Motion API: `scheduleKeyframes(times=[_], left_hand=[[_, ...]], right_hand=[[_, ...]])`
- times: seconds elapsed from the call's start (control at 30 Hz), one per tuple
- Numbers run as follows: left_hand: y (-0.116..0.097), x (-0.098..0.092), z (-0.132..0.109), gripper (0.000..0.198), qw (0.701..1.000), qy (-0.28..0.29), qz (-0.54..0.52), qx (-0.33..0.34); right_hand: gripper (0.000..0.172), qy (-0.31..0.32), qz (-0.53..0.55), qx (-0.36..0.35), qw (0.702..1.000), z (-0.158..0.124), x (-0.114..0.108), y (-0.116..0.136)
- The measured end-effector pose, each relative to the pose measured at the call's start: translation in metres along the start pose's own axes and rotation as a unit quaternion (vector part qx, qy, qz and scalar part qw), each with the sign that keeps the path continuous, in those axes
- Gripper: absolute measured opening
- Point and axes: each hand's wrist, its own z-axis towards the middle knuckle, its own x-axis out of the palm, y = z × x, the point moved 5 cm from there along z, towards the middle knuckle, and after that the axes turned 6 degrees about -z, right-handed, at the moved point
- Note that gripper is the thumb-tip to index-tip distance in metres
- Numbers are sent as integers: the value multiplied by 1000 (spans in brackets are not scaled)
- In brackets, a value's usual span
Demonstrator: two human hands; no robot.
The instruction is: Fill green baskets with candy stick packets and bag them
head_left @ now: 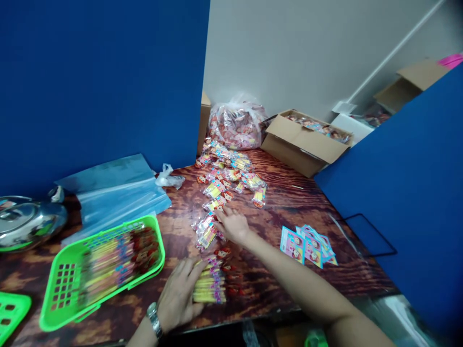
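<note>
The left hand [179,296], low in the middle of the frame, lies flat and open against the neat pile of packets [211,289], likely so it does not slide. Just above, the right hand [231,224] spreads its fingers on a loose packet [208,235] (its grip is open, nothing pinched). More packets trail up the tabletop [285,202]. A green basket [63,284] sits lower left.

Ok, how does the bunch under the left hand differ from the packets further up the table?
The bunch is squared up, packets side by side; the loose packets lie scattered at odd angles in a trail. The left hand rests on the bunch; the right hand touches the loose packets' near end. Both look like the same yellow wrapped packets.
</note>
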Motion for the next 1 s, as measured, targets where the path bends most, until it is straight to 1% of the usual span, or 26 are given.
scheduleKeyframes(times=[0.03, 0.07, 0.13, 0.17, 0.2, 0.27, 0.37, 0.43, 0.57, 0.67, 0.7, 0.73, 0.77, 0.87, 0.9, 1.0], left_hand=[[0, 0, -1, 80, 1000, -2, 1, 1], [1, 1, -1, 81, 1000, -2, 2, 2], [2, 2, -2, 81, 1000, 0, 1, 0], [2, 3, -2, 81, 1000, 1, -1, -2], [2, 3, -2, 80, 1000, 3, -4, -3], [2, 3, -3, 80, 1000, 6, -7, -7], [3, 3, -2, 81, 1000, 17, -10, -19], [3, 3, -2, 82, 999, 24, -13, -25], [2, 3, -1, 82, 999, 28, -18, -26], [1, 3, -2, 80, 999, 20, -15, -21], [1, 3, -2, 80, 999, 19, -15, -21], [2, 3, -2, 79, 999, 20, -16, -21], [2, 3, -2, 79, 999, 22, -19, -22], [4, 4, -3, 81, 999, 32, -28, -27], [4, 5, -3, 82, 999, 34, -30, -28], [5, 5, -4, 82, 999, 27, -28, -25]], right_hand=[[51, -14, -30, -56, 998, 1, -5, 4], [51, -23, -53, -128, 990, 1, -7, 9], [51, -23, -73, -263, 962, 0, -4, 22], [51, -21, -76, -299, 951, -1, -2, 26], [51, -22, -77, -311, 947, 0, 1, 28], [45, -28, -78, -302, 950, 1, 2, 27], [29, -35, -77, -304, 949, 2, -4, 25], [26, -32, -82, -307, 948, 3, -7, 24], [34, -30, -96, -284, 954, 6, -5, 22], [48, -55, -69, -258, 962, 7, -4, 20], [51, -56, -37, -239, 969, 8, -4, 17], [51, -51, 5, -212, 976, 10, -5, 12], [47, -42, 50, -178, 982, 12, -7, 6], [21, -23, 146, -79, 986, 19, -13, -19], [19, -24, 162, -59, 985, 22, -16, -26], [27, -25, 210, -23, 977, 29, -20, -42]])
